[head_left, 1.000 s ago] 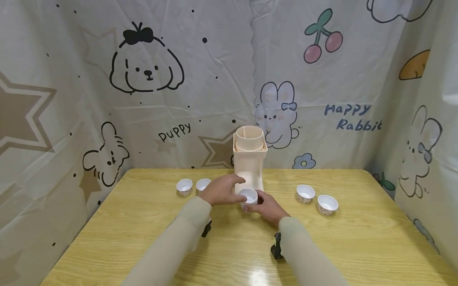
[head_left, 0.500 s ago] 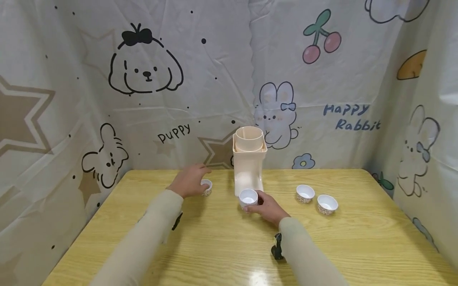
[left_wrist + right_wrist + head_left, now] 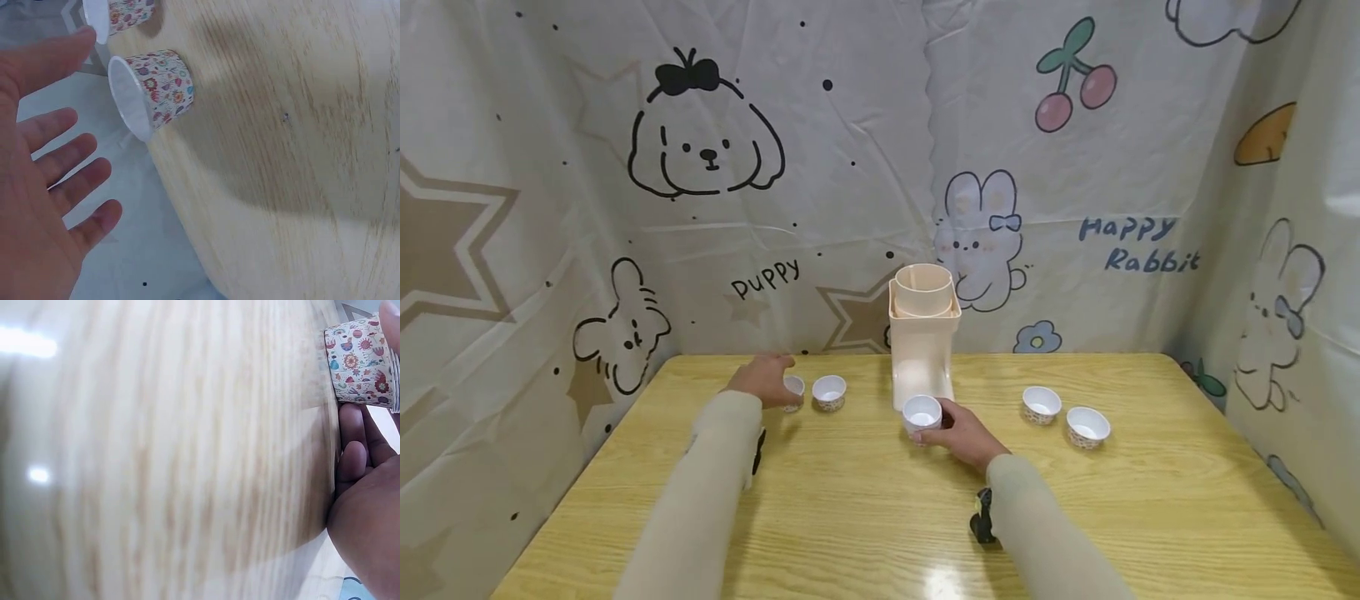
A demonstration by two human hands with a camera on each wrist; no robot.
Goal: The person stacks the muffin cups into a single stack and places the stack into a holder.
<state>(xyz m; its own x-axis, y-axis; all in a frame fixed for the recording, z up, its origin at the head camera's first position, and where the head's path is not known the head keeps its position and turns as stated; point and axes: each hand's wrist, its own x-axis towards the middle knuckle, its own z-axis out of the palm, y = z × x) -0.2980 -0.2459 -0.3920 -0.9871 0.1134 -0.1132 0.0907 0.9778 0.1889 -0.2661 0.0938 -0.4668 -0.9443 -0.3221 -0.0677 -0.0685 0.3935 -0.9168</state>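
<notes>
My left hand (image 3: 762, 381) is beside the far-left paper cup (image 3: 793, 394), partly covering it in the head view. Spread fingers and a gap to this flower-patterned cup (image 3: 164, 87) show in the left wrist view. A second paper cup (image 3: 829, 396) stands just to its right. Midway across the table, my right hand (image 3: 962, 437) grips a small white stack of paper cups (image 3: 921, 412). Several rims of the stack (image 3: 359, 362) show in the right wrist view, between thumb and fingers. The stack is right in front of a cream plastic stand (image 3: 922, 358) with a round tube on top.
Two more paper cups, the nearer one (image 3: 1087, 428) and the farther one (image 3: 1041, 406), stand upright on the right side. All rest on a yellow wood-grain table (image 3: 865, 517). A printed curtain (image 3: 850, 167) hangs behind and along both sides.
My left hand has left the cup stack and moved left, past the second cup, to the far-left cup. The right hand has kept its grip in the same place.
</notes>
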